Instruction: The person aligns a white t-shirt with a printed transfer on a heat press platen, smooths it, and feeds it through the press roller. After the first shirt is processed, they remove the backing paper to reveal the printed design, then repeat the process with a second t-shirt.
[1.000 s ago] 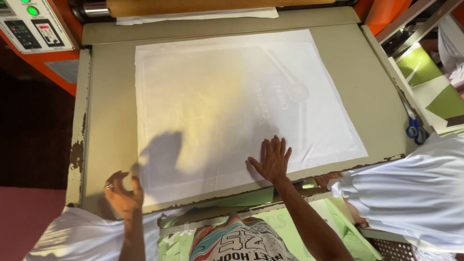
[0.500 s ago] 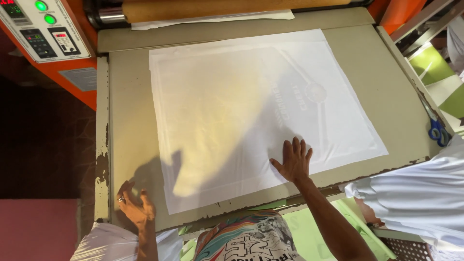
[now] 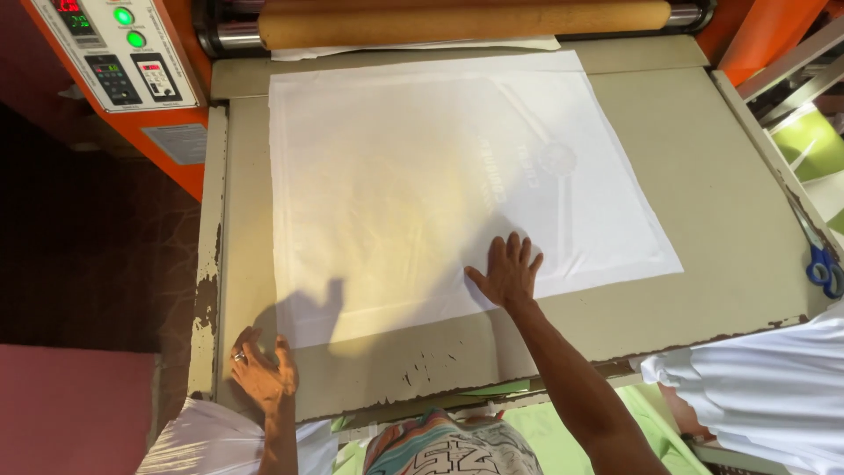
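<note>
Right hand lies flat and empty on the sheet; left hand, loosely curled, empty. Sliding the palm could wrinkle the sheet.

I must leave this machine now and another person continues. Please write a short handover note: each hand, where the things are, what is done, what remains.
Right hand: flat, fingers spread, pressing the near edge of the white sheet.
Left hand: open, holding nothing, at the near left corner of the beige worn bed, off the sheet.
Sheet: lies flat on the bed, a faint mirrored print showing through; far edge near the brown roller.
Done: sheet laid out, mostly smooth.
Left: slight creases near the right hand; sheet not yet under the roller.
Blue scissors at the right edge.
</note>
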